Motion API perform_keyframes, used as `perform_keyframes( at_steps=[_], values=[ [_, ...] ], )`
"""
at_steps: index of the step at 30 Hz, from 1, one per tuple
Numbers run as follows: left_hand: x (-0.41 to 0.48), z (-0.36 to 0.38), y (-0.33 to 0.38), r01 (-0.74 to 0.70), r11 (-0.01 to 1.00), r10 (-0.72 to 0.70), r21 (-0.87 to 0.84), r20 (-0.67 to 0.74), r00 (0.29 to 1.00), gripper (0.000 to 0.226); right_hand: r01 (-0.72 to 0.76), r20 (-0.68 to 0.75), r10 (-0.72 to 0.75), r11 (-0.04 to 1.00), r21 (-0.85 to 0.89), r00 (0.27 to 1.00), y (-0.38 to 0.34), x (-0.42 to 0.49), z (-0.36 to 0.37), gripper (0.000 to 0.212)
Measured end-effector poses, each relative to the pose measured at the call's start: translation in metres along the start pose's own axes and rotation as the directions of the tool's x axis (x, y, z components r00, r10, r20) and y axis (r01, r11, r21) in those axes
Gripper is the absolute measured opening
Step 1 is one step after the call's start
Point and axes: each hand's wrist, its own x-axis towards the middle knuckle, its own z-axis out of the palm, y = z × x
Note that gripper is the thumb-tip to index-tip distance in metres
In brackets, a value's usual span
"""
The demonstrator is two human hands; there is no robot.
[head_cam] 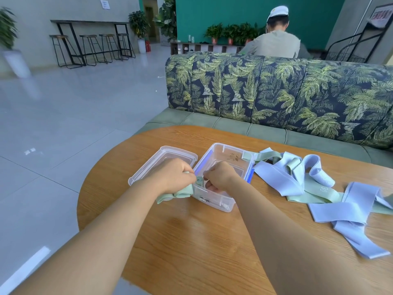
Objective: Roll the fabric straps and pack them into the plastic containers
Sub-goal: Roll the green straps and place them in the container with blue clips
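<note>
A round wooden table [202, 241] stood on pale glossy floor tiles [63, 107] — leaf-print sofa [276, 92] at one o'clock, bar stools [91, 50] at eleven, teal wall [234, 11] at twelve.
</note>
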Motion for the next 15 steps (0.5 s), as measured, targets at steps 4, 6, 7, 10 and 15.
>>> perform_keyframes(
  at_steps=[4, 6, 7, 10, 15],
  values=[
    [-0.002, -0.006, 0.007, -0.040, 0.983, 0.018, -0.180, -0.125, 0.992, 0.032, 0.122, -0.145, -0.116, 0.992, 0.033, 0.983, -0.003, -0.008, -0.013, 0.027],
    [-0.004, -0.004, 0.012, -0.080, 0.939, 0.013, -0.335, -0.197, 0.980, 0.033, 0.211, -0.251, -0.190, 0.976, 0.058, 0.949, -0.003, -0.016, -0.024, 0.027],
    [-0.006, -0.001, 0.016, -0.086, 0.905, -0.002, -0.416, -0.207, 0.978, 0.034, 0.245, -0.287, -0.211, 0.966, 0.087, 0.934, -0.003, -0.023, -0.029, 0.027],
    [-0.014, 0.016, 0.033, -0.056, 0.797, -0.047, -0.601, -0.153, 0.987, 0.031, 0.317, -0.308, -0.240, 0.921, 0.228, 0.920, 0.003, -0.053, -0.043, 0.026],
    [-0.034, 0.056, 0.062, 0.031, 0.754, -0.060, -0.656, -0.022, 0.998, 0.026, 0.376, -0.196, -0.325, 0.850, 0.369, 0.925, 0.038, -0.119, -0.066, 0.016]
  ],
)
